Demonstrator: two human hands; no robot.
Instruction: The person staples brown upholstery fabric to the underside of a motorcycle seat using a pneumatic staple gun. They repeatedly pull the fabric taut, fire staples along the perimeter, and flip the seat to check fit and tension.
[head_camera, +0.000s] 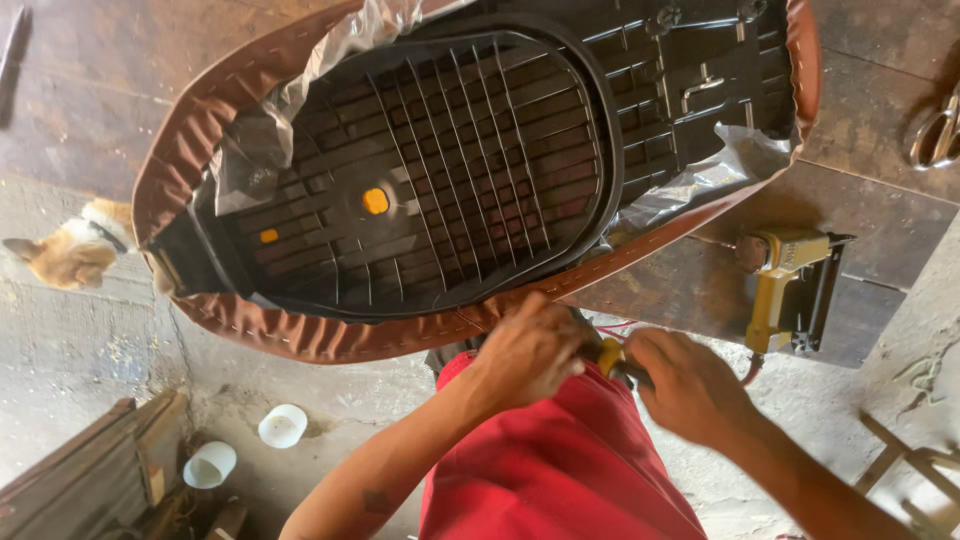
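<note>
An upturned motorcycle seat (450, 170) lies on a dark wooden workbench (870, 200), its black ribbed plastic base facing up. Brown vinyl cover (330, 335) is folded over the rim and stapled along it, with clear plastic film (700, 180) showing under the edge. My left hand (530, 350) presses on the near edge of the cover. My right hand (680, 385) grips a small tool with a yellow handle (610, 357) just below that edge, close beside the left hand.
A yellow staple gun (785, 290) rests on the bench to the right of the seat. Scissors (935, 130) lie at the far right. A dog (70, 250) stands at left on the concrete floor. Two white cups (283, 425) and wooden planks (90, 480) lie below.
</note>
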